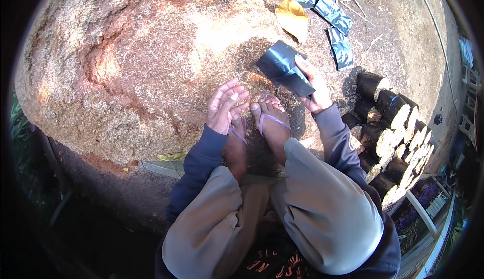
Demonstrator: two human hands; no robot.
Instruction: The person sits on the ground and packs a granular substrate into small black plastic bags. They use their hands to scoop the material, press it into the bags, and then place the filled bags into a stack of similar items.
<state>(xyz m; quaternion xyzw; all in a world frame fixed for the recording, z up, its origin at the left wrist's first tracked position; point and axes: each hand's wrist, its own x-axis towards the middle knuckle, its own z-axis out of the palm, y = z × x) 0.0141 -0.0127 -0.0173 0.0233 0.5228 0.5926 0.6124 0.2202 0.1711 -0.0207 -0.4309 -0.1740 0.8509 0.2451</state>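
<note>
My right hand [315, 88] grips a black plastic grow bag [283, 67] by its near right side, thumb on top. The bag is tilted above the ground in front of my feet; its inside is hidden. My left hand [227, 107] is raised to the left of the bag, palm partly up, fingers apart and holding nothing. Below and beyond both hands spreads a large mound of soil mixed with husks [151, 71]. Several flat black plastic bags [332, 14] lie on the ground at the upper right, in a curved row.
Several filled black bags [393, 135] are stacked on their sides to the right of my right arm. A large dry yellow leaf [293, 18] lies beside the flat bags. Thin twigs [355, 1] and a hose or cable [438, 29] lie farther right. My sandalled feet [270, 122] are under my hands.
</note>
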